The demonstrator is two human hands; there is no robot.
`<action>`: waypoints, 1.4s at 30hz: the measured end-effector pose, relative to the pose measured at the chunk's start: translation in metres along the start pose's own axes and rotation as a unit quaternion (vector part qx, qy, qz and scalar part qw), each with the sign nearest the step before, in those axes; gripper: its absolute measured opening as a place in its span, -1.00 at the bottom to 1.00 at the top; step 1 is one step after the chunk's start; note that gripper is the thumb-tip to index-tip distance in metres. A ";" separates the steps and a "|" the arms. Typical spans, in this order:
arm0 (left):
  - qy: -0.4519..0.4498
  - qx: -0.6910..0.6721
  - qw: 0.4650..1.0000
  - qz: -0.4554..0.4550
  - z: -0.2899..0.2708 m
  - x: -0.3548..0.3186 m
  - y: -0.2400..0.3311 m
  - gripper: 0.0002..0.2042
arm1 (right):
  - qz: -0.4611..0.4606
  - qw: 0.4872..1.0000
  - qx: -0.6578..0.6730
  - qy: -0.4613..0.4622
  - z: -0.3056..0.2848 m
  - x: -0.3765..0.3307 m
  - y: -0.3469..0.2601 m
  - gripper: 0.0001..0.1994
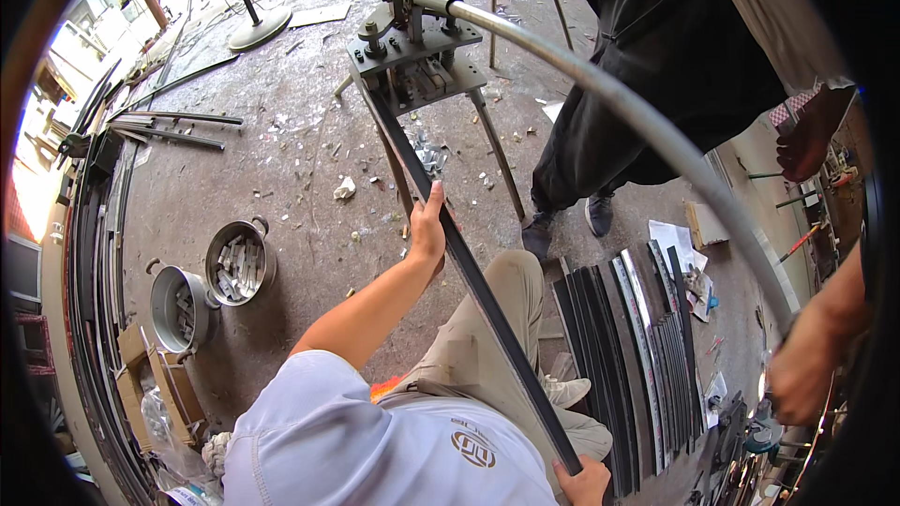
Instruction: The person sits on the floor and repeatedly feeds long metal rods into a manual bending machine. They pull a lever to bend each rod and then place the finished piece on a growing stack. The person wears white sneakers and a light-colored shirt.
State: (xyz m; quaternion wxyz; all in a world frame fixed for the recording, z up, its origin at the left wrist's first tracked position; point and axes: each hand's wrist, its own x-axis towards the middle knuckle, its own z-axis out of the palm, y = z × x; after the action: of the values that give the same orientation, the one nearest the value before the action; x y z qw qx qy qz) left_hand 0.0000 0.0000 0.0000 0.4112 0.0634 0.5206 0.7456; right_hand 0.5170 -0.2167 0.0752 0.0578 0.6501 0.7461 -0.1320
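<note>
My left hand [428, 232] is closed around a long black metal bar [487, 305], thumb along its top. The near end of the bar is in my right hand [586, 482], low in the picture and partly cut off by the lower edge. From there the bar slants up and to the left across my lap. Its far end meets the left side of a steel hand-lever machine [417, 52] on thin legs; the exact contact is too small to tell. A long grey pipe lever [609, 94] runs from the machine to the right, where another person's hand [797, 370] grips its end.
A person in dark trousers [600, 122] stands right of the machine. Dark and silvery metal strips [628, 347] lie to my right. Two metal pots [178, 305] with short offcuts, a cardboard box [173, 384] and long bars [98, 272] are at left. Scraps litter the floor.
</note>
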 end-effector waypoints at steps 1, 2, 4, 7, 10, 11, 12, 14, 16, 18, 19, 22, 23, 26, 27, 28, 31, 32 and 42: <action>0.000 0.000 1.000 -0.001 0.001 0.000 0.001 -0.45 | -0.003 1.000 -0.002 0.005 0.000 0.001 0.000 -0.50; 0.001 0.000 1.000 -0.001 0.002 -0.001 0.001 -0.45 | -0.007 1.000 -0.004 0.010 0.000 0.001 0.000 -0.50; 0.014 0.005 1.000 -0.010 -0.001 -0.005 0.002 -0.46 | -0.006 1.000 -0.001 0.003 0.003 -0.004 0.001 -0.50; 0.014 0.005 1.000 -0.011 0.001 -0.005 0.005 -0.46 | -0.001 1.000 0.010 -0.001 -0.001 -0.001 -0.004 -0.50; 0.003 0.008 1.000 -0.011 0.003 -0.003 0.006 -0.46 | 0.007 1.000 0.017 -0.003 -0.002 0.001 -0.005 -0.50; 0.000 0.010 1.000 -0.012 0.003 -0.003 0.006 -0.46 | 0.010 1.000 0.018 -0.004 -0.002 0.000 -0.005 -0.50; 0.000 0.010 1.000 -0.014 0.004 -0.003 0.006 -0.45 | 0.010 1.000 0.016 -0.001 -0.002 0.000 -0.006 -0.50; 0.006 0.012 1.000 -0.017 0.002 -0.005 0.007 -0.44 | 0.006 1.000 0.010 0.002 -0.005 0.001 -0.006 -0.50; 0.002 -0.003 1.000 -0.027 0.004 -0.008 0.009 -0.43 | 0.012 1.000 0.009 0.003 -0.012 0.000 -0.009 -0.50; 0.002 -0.011 0.999 -0.033 0.004 -0.008 0.010 -0.42 | 0.014 1.000 0.003 0.004 -0.014 -0.002 -0.010 -0.50; 0.003 -0.012 0.999 -0.035 0.003 -0.007 0.009 -0.42 | 0.013 1.000 -0.001 0.004 -0.015 -0.002 -0.008 -0.49; -0.011 -0.016 0.999 -0.033 0.005 -0.007 0.011 -0.42 | 0.005 1.000 -0.012 0.012 -0.013 -0.004 -0.004 -0.49; -0.019 -0.017 0.999 -0.032 0.006 -0.007 0.011 -0.42 | 0.003 1.000 -0.015 0.016 -0.012 -0.004 -0.003 -0.49; -0.035 -0.018 0.999 -0.024 0.005 -0.005 0.010 -0.43 | -0.007 1.000 -0.002 0.009 -0.010 -0.003 0.004 -0.48; -0.025 -0.023 0.999 -0.027 0.004 -0.005 0.009 -0.43 | -0.011 1.000 -0.001 0.010 -0.011 -0.003 0.006 -0.48; -0.015 -0.026 0.999 -0.029 0.004 -0.005 0.011 -0.43 | -0.014 1.000 0.004 0.011 -0.018 0.000 0.003 -0.48; -0.023 -0.019 0.999 -0.037 0.006 -0.005 0.013 -0.43 | -0.005 1.000 0.015 0.003 -0.028 -0.005 -0.003 -0.50; -0.024 -0.020 0.999 -0.041 0.005 -0.006 0.015 -0.42 | -0.005 1.000 0.016 0.003 -0.027 -0.007 0.000 -0.50; -0.055 0.009 0.997 -0.057 0.016 -0.019 0.039 -0.42 | 0.018 0.998 0.056 -0.038 -0.076 -0.018 -0.013 -0.54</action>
State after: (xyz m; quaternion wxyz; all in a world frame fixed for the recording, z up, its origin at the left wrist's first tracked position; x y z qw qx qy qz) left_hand -0.0006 -0.0062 0.0461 0.4805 0.0785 0.5063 0.7117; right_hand 0.5131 -0.2146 0.1546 0.0520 0.6602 0.7229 -0.1971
